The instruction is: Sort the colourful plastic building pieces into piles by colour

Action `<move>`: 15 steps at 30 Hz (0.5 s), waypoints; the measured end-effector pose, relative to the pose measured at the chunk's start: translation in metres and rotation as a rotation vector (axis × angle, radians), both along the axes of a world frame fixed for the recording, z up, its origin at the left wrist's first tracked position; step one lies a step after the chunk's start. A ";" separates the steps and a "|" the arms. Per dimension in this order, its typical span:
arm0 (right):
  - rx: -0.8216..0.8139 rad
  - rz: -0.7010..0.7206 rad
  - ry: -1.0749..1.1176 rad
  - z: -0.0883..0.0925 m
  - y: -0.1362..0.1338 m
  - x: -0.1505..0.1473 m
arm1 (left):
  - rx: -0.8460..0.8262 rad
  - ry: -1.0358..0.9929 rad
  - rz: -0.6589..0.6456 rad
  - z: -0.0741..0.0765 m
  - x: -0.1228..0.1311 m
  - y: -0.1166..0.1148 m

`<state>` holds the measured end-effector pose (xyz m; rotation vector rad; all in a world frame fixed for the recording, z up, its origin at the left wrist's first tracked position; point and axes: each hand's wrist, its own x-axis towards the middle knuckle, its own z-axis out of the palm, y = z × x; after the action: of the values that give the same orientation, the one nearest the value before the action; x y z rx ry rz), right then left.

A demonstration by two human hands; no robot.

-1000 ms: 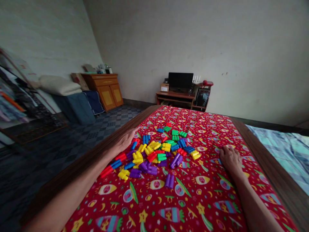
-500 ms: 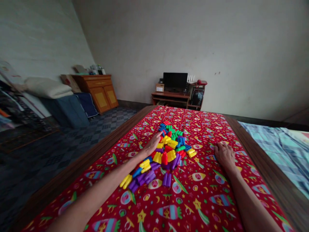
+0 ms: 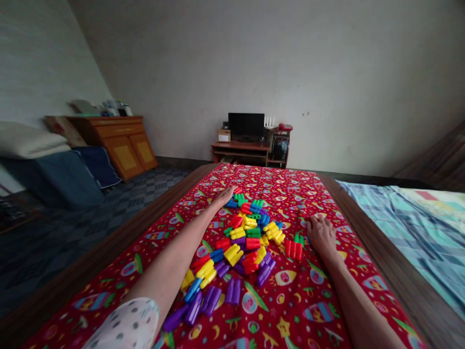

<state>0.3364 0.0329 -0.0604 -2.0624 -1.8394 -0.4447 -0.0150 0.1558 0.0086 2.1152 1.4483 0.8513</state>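
My left hand (image 3: 225, 195) reaches to the far end of a loose pile of plastic building blocks. Its fingers stretch out beside a red block (image 3: 237, 190) and just above a blue block (image 3: 231, 204); the fingertips show only in part. On the right, my right hand (image 3: 321, 232) lies palm down on the patterned red cloth (image 3: 279, 310) with its fingers apart, holding nothing. Left of it are a red block (image 3: 293, 250) and a green block (image 3: 299, 239). Yellow blocks (image 3: 233, 254) fill the pile's middle, while purple blocks (image 3: 211, 300) lie along its near side.
The cloth covers a table with a dark wooden edge (image 3: 145, 228). At right is a surface with blue checked fabric (image 3: 385, 213). Beyond the table stand a desk with a monitor (image 3: 246, 127) and, to the left, a wooden cabinet (image 3: 123, 150).
My left hand has moved away from me to the pile's far end. The blocks are more spread out, with a red and a green one now near my right hand. The view has shifted right.
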 end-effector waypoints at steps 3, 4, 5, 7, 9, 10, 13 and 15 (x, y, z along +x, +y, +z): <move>0.001 0.002 0.007 0.000 0.000 0.000 | -0.048 -0.017 -0.193 -0.008 0.025 -0.005; -0.001 0.003 0.010 0.000 0.000 0.000 | -0.066 -0.024 -0.268 -0.010 0.035 -0.012; -0.007 0.003 0.013 0.002 -0.001 0.000 | -0.084 -0.028 -0.343 -0.011 0.044 -0.020; -0.024 -0.002 0.021 0.004 -0.002 -0.001 | -0.116 -0.033 -0.482 -0.013 0.061 -0.041; -0.037 -0.002 0.034 0.006 -0.003 -0.002 | -0.147 -0.034 -0.611 -0.010 0.074 -0.064; -0.039 0.000 0.040 0.007 -0.003 -0.002 | -0.163 -0.034 -0.677 -0.007 0.078 -0.076; -0.043 -0.001 0.053 0.010 -0.005 -0.004 | -0.197 -0.022 -0.804 0.014 0.074 -0.107; -0.046 -0.004 0.064 0.010 -0.006 -0.004 | -0.160 -0.018 -0.708 0.031 0.052 -0.127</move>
<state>0.3319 0.0265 -0.0499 -2.0859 -1.8248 -0.3364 0.0367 0.0285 0.0393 2.2414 0.6306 0.4551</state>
